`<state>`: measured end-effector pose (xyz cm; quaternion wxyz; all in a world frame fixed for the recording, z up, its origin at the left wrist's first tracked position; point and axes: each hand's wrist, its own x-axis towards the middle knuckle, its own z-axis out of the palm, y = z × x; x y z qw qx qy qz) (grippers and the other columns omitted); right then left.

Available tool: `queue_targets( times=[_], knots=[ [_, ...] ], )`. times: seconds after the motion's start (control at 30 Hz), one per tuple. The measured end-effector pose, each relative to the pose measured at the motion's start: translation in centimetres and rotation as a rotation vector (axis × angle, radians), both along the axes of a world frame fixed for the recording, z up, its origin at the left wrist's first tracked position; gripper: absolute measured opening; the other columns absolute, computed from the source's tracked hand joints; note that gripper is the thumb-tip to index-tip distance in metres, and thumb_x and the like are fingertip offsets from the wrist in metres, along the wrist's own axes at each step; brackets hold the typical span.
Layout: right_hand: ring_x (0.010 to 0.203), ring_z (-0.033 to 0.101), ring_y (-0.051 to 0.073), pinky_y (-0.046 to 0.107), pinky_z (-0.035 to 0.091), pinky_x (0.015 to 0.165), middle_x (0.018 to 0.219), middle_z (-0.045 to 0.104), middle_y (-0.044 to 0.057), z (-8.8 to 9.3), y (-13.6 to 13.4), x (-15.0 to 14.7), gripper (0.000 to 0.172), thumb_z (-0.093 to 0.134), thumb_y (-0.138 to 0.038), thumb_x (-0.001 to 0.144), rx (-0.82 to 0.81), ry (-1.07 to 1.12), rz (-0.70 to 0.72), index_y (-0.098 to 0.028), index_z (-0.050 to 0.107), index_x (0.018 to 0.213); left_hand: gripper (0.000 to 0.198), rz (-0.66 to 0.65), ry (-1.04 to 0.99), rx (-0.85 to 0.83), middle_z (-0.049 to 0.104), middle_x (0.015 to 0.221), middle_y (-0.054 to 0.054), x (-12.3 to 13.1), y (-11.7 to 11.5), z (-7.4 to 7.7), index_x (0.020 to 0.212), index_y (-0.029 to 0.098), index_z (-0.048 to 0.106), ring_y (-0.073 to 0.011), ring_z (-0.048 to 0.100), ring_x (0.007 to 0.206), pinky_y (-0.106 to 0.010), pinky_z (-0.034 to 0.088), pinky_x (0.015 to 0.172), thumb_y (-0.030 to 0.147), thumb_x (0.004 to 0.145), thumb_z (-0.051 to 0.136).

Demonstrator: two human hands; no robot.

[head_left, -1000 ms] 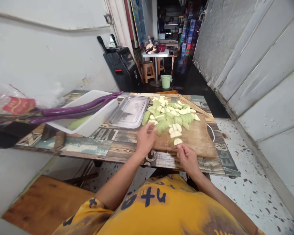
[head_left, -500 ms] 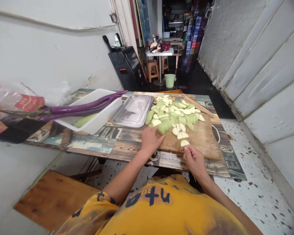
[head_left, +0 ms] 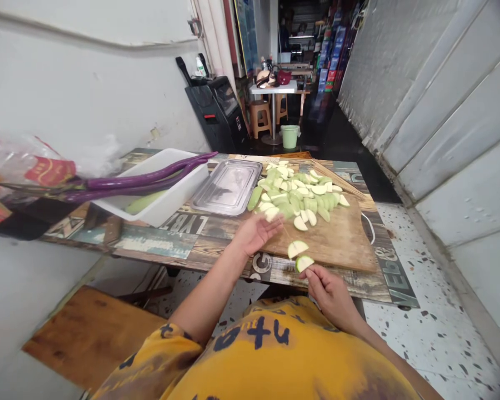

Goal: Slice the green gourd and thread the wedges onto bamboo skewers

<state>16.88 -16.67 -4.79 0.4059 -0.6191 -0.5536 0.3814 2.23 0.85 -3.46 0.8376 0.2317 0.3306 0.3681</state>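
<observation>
A wooden cutting board carries a heap of pale green vegetable slices. My right hand is pinched shut just below the board's near edge, on a thin skewer with two slices threaded on it. The skewer's tip points up and left towards my left hand. My left hand lies palm up at the board's left edge. Its fingers are loosely spread, and the fingertips touch a slice at the edge of the heap.
An empty steel tray sits left of the board. A white tub holds long purple eggplants. Spare skewers lie at the board's far right. A plastic bag is at the far left, and a wooden bench stands below the table.
My right hand drew back off the board towards me; the skewer now carries two slices, up from one. My left hand turned from palm down on the board to palm up.
</observation>
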Motion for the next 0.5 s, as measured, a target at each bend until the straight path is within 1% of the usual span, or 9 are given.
queue_targets(
  times=[0.1, 0.23, 0.37, 0.5],
  knots=[
    [0.047, 0.039, 0.010, 0.020, 0.031, 0.045, 0.053, 0.043, -0.003, -0.20, 0.20, 0.15, 0.028, 0.038, -0.036, 0.089, 0.015, -0.051, -0.005, -0.017, 0.057, 0.082, 0.025, -0.008, 0.009, -0.014, 0.068, 0.094, -0.018, -0.10, 0.25, -0.11, 0.099, 0.004, 0.058, -0.0218, 0.065, 0.090, -0.031, 0.053, 0.079, 0.014, 0.081, 0.043],
    [0.049, 0.042, 0.010, 0.020, 0.031, 0.045, 0.055, 0.048, -0.002, -0.31, 0.36, 0.18, 0.028, 0.038, -0.035, 0.089, 0.030, -0.094, 0.023, -0.016, 0.058, 0.083, 0.024, 0.000, 0.035, -0.019, 0.068, 0.093, -0.019, -0.25, 0.50, 0.01, 0.099, 0.002, 0.059, -0.0221, 0.065, 0.093, -0.030, 0.052, 0.081, 0.014, 0.083, 0.045],
    [0.050, 0.044, 0.011, 0.020, 0.031, 0.045, 0.058, 0.051, 0.000, -0.45, 0.36, 0.16, 0.029, 0.038, -0.035, 0.090, 0.036, -0.102, 0.028, -0.016, 0.058, 0.083, 0.021, 0.012, 0.044, 0.008, 0.067, 0.096, -0.019, -0.28, 0.57, 0.02, 0.098, 0.004, 0.059, -0.0230, 0.064, 0.095, -0.033, 0.051, 0.085, 0.013, 0.083, 0.047],
    [0.051, 0.046, 0.011, 0.020, 0.031, 0.045, 0.059, 0.053, 0.000, -0.45, 0.32, 0.21, 0.029, 0.037, -0.035, 0.090, 0.029, -0.103, 0.027, -0.016, 0.058, 0.083, 0.018, 0.023, 0.064, 0.033, 0.068, 0.094, -0.017, -0.12, 0.43, 0.10, 0.095, 0.006, 0.059, -0.0236, 0.065, 0.092, -0.037, 0.051, 0.085, 0.012, 0.082, 0.049]
  ],
)
